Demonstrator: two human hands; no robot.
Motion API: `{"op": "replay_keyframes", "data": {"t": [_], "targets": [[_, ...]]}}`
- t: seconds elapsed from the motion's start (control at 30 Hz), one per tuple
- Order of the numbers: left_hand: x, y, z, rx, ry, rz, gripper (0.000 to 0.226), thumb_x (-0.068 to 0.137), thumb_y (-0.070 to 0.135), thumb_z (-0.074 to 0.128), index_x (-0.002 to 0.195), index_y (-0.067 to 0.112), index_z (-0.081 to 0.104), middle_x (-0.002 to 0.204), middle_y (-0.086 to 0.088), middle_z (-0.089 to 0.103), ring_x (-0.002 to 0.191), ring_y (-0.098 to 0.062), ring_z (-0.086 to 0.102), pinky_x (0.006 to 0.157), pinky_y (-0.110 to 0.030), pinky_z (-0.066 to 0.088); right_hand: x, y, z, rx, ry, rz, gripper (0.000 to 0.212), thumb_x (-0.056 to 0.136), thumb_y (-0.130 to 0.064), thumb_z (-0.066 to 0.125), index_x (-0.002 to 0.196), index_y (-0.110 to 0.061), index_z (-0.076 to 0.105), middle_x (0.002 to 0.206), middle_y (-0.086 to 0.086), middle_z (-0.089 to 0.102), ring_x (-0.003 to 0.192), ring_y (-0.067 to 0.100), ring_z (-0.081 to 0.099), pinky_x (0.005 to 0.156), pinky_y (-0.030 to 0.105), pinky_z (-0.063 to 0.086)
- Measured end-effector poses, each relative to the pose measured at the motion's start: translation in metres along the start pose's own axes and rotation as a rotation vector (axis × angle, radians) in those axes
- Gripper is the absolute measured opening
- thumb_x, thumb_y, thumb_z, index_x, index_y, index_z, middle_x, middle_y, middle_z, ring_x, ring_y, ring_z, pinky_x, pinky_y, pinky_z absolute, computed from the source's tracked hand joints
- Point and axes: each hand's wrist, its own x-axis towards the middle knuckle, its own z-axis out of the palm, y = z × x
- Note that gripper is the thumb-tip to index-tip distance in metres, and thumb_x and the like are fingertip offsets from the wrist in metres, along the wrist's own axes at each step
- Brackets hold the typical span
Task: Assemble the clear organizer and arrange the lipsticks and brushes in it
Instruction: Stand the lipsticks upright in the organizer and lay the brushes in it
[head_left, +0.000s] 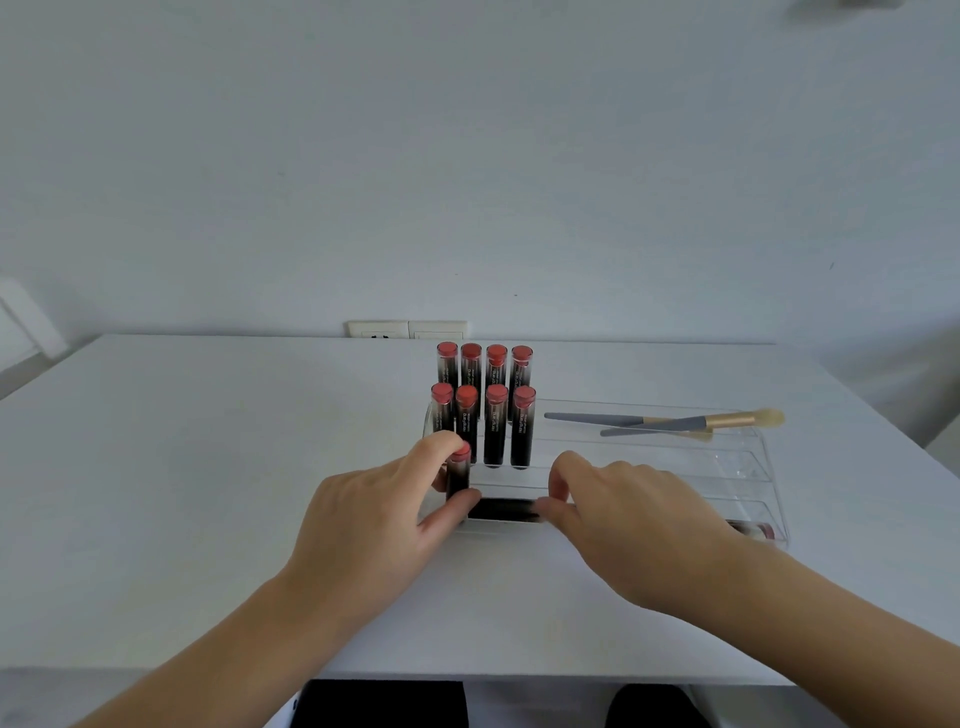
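Head view: organizer (748, 457) is sitting assembled on the white table (208, 493), a clear stepped rack with its tiers running left to right.
Back tiers: eight upright lipsticks (493, 410) are standing in two rows of four at the rack's left end, red tips up.
Brushes: two or three brushes (665, 422) are lying crosswise on an upper tier to the right of the lipsticks, handles pointing left, bristles right.
Left hand: left hand (374, 514) is pinching a ninth lipstick (459, 470) between thumb and curled fingers, holding it upright at the front-left corner of the rack.
Right hand: right hand (628, 519) is pinching one end of a dark lying lipstick (501, 509), which is stretching sideways along the front tier; the left thumb is touching or nearly touching its other end, I cannot tell which.
Far right: another lipstick (753, 530) is lying in the front tier, partly hidden behind the right wrist.
Progress: assembly is looking finished and most lipsticks are looking placed.
Remaining: as I judge it, the front row is being filled now, with the two lying lipsticks waiting to be stood up, and the brushes perhaps wanting neater placing.
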Motion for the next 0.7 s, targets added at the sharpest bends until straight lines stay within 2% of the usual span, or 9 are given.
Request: {"op": "replay_keyframes", "data": {"t": [0.2,0.37,0.47,0.57,0.7], "targets": [[-0.001,0.0,0.0,-0.005,0.02,-0.015,0.042,0.085,0.052,0.055,0.114,0.022,0.05,0.071,0.012,0.07,0.038,-0.007,0.052,0.038,-0.023,0.041,-0.002,0.0,-0.012,-0.012,0.111,-0.044,0.03,0.101,-0.054,0.024,0.098,-0.029,0.042,0.069,-0.007,0.056,0.068,0.022,0.057,0.058,0.038,0.04],[-0.003,0.0,-0.002,-0.069,0.014,-0.095,0.041,0.084,0.053,0.058,0.116,0.027,0.051,0.073,0.023,0.066,0.041,-0.004,0.053,0.041,-0.024,0.049,-0.003,-0.004,-0.024,0.175,0.213,-0.067,0.023,0.098,-0.052,0.041,0.093,-0.033,0.051,0.072,-0.008,0.067,0.067,0.01,0.06,0.064,0.036,0.052],[-0.005,-0.003,-0.005,-0.15,-0.01,-0.172,0.044,0.08,0.045,0.072,0.117,0.036,0.051,0.075,0.038,0.055,0.049,-0.005,0.06,0.049,-0.015,0.046,-0.002,-0.007,-0.028,0.249,0.324,-0.097,0.011,0.095,-0.042,0.052,0.091,-0.034,0.057,0.078,-0.017,0.069,0.066,0.009,0.063,0.061,0.034,0.053],[-0.007,-0.009,-0.005,-0.262,-0.045,-0.223,0.049,0.08,0.035,0.078,0.118,0.043,0.049,0.085,0.024,0.068,0.058,-0.007,0.063,0.054,-0.019,0.047,0.001,-0.012,-0.027,0.29,0.348,-0.122,0.009,0.094,-0.033,0.056,0.097,-0.036,0.064,0.081,-0.025,0.065,0.07,0.008,0.064,0.063,0.032,0.053],[-0.01,-0.014,-0.005,-0.395,-0.038,-0.213,0.051,0.082,0.019,0.081,0.116,0.046,0.053,0.097,0.02,0.068,0.073,-0.01,0.067,0.054,-0.021,0.049,0.008,-0.015,-0.021,0.397,0.321,-0.141,0.023,0.092,-0.029,0.059,0.112,-0.04,0.061,0.085,-0.025,0.063,0.071,0.008,0.064,0.066,0.034,0.054]]}}
